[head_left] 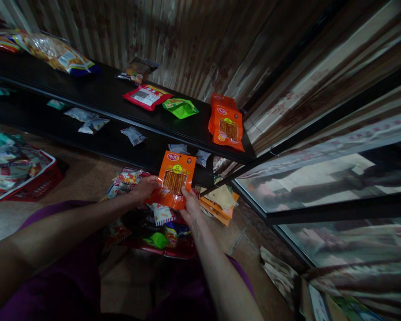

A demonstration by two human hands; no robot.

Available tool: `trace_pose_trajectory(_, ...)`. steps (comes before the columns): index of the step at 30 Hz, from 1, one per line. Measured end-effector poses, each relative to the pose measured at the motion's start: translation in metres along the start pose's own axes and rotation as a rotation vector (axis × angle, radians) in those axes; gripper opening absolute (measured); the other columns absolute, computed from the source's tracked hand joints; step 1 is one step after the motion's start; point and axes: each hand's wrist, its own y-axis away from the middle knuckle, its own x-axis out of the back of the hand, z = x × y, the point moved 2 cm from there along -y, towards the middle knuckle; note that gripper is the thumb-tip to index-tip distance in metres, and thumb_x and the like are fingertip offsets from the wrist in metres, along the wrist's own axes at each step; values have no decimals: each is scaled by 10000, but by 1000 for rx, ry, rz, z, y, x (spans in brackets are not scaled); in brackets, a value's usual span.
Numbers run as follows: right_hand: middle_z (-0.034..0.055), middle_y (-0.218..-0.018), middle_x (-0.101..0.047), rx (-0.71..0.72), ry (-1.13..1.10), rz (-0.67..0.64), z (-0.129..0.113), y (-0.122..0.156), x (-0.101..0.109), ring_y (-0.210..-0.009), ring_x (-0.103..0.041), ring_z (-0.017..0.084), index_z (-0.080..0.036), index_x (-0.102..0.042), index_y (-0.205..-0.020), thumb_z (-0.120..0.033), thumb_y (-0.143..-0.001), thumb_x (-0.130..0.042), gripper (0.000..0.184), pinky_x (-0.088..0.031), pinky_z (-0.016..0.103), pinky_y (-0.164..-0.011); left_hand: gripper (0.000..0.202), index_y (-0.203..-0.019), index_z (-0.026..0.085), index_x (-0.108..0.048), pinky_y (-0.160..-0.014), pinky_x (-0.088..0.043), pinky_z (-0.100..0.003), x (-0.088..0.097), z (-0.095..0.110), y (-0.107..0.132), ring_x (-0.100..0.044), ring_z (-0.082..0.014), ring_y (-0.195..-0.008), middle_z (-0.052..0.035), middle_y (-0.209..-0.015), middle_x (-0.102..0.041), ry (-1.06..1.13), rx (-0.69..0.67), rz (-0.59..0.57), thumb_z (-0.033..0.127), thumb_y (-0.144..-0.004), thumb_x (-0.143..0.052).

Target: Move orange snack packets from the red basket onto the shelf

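Observation:
Between both hands I hold an orange snack packet (177,171) with a clear window that shows brown strips. My left hand (147,187) grips its left edge, and my right hand (191,207) pinches its lower right corner. The packet is upright, its printed front towards me. Right below it sits a red basket (177,255) with mixed snack bags in it, among them a white bag (162,214) and a green packet (157,240). A stack of matching orange packets (226,122) lies at the right end of the black upper shelf (113,96).
On the upper shelf also lie a red packet (147,96), a green packet (181,108) and a large snack bag (58,53). Small silver packets (132,135) rest on the lower shelf. Another basket (36,189) stands left; orange packets (219,207) lie on the floor at right.

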Motion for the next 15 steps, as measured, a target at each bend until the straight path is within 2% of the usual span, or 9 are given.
trace_pose_trajectory(4, 19, -819, -752, -12, 81, -67, -1, 3, 1, -682, -689, 171, -190, -679, -876, -208, -679, -739, 207, -566, 303, -669, 102, -769, 160, -586, -535, -404, -228, 0, 11, 6, -525, -123, -542, 15, -625, -614, 148, 14, 19, 204, -677, -575)
trace_pose_trajectory(8, 15, -834, -755, 4, 104, -99, -1, 5, 4, -708, -695, 173, -195, -685, -862, -209, -657, -732, 211, -565, 304, -692, 109, -778, 157, -586, -517, -394, -218, 1, 14, 9, -527, -118, -522, 24, -588, -601, 192, 44, 51, 172, -670, -573)
trace_pose_trajectory(15, 16, -828, -758, -41, 115, -104, -2, 2, 14, -677, -692, 161, -189, -689, -874, -215, -655, -759, 231, -564, 292, -665, 164, -802, 148, -590, -521, -407, -215, 1, 4, 10, -547, -114, -535, 5, -638, -629, 227, 21, -50, 252, -686, -641)
